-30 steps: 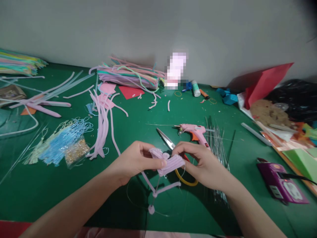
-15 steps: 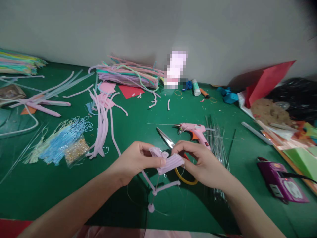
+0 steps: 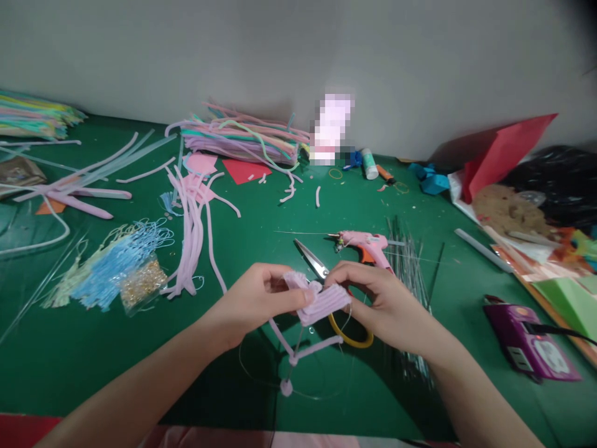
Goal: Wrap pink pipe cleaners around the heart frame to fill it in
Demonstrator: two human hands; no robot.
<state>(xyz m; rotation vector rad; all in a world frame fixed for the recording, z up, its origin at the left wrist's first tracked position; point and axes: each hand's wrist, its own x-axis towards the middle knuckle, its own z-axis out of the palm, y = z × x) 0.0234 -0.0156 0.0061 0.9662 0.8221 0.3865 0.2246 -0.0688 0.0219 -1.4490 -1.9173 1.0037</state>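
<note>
My left hand point(image 3: 268, 295) pinches a ribbed lilac piece point(image 3: 324, 303) made of pipe cleaners, its thumb pressed near the centre. On the right end of that piece, the fingers of my right hand point(image 3: 368, 295) are closed. Below it hangs a thin stem with a forked lilac pipe cleaner point(image 3: 319, 347) and a small round lilac end point(image 3: 286, 387). Fine clear thread loops around this stem. Scissors point(image 3: 312, 260) with yellow handles lie on the green table, partly hidden by my right hand. Just behind that hand is a pink glue gun point(image 3: 366, 242).
Loose lilac pipe cleaners point(image 3: 191, 242), blue tassels point(image 3: 114, 267) and a bag of gold beads point(image 3: 143, 283) lie left. Thin wires point(image 3: 410, 274) and a purple box point(image 3: 532, 342) with a cable are right. Pipe-cleaner bundles point(image 3: 242, 140) lie by the wall.
The lilac piece has tilted and spread slightly, showing more of its ribbed face. The hanging stem has shifted a little up and to the right. Both hands keep hold.
</note>
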